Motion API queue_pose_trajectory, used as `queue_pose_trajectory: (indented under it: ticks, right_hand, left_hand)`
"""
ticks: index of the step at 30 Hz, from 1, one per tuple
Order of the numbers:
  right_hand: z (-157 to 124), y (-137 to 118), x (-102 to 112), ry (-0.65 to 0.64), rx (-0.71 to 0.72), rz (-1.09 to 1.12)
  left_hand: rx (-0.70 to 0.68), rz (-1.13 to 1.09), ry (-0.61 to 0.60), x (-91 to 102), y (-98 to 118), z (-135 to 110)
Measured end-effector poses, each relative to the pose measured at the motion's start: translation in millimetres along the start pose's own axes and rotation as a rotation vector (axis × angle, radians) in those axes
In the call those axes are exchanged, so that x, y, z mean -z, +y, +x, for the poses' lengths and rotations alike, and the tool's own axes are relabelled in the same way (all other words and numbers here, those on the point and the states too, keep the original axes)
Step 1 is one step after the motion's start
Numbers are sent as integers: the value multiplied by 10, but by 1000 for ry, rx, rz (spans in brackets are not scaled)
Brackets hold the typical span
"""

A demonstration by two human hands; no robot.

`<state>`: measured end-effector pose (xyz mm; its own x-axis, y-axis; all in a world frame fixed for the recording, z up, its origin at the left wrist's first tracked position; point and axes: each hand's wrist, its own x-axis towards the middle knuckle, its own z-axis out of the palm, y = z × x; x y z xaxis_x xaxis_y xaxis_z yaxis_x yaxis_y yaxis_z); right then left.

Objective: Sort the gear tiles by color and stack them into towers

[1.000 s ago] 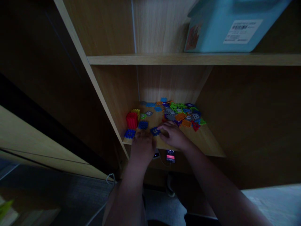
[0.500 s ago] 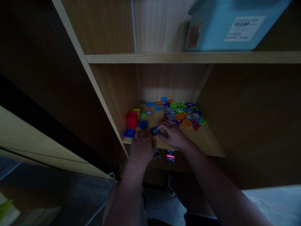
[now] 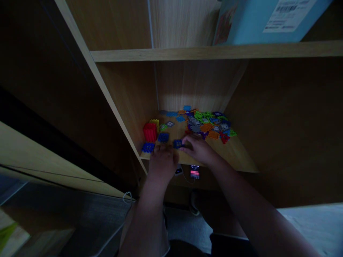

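My right hand (image 3: 197, 147) pinches the right edge of a dark blue square interlocking tile (image 3: 177, 144) between thumb and fingers, low over the shelf board. Beside it, at the board's front edge, my left hand (image 3: 163, 157) is palm down with bent fingers slightly apart; nothing shows in it, though its fingertips are partly hidden. Just beyond those fingers lies a dark blue tile stack (image 3: 163, 137), and to their left a brighter blue tile (image 3: 148, 147). A red tile stack (image 3: 150, 132) stands by the left wall, with yellow tiles (image 3: 154, 124) behind it.
A mixed heap of coloured tiles (image 3: 207, 123) covers the back right of the shelf board (image 3: 227, 155). Light blue tiles (image 3: 171, 114) lie along the back. Overhead, an upper shelf (image 3: 187, 54) carries a light blue bin (image 3: 249, 25). Beneath the board is a lit phone (image 3: 194, 171) with a cable.
My right hand has closed its fingers on the blue tile's right edge. The left hand stays almost in place. The whole view has shifted slightly as the head tilted.
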<state>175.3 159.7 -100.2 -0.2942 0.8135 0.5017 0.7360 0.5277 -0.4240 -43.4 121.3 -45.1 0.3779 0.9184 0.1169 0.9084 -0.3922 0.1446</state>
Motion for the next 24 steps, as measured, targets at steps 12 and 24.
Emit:
queue_pose_trajectory:
  ticks: [12, 24]
  right_hand:
    - [464, -104, -176, 136, -74, 46]
    - [642, -156, -526, 186, -119, 196]
  left_hand:
    - [15, -71, -35, -74, 97, -12]
    - [-72, -165, 11, -62, -4, -10]
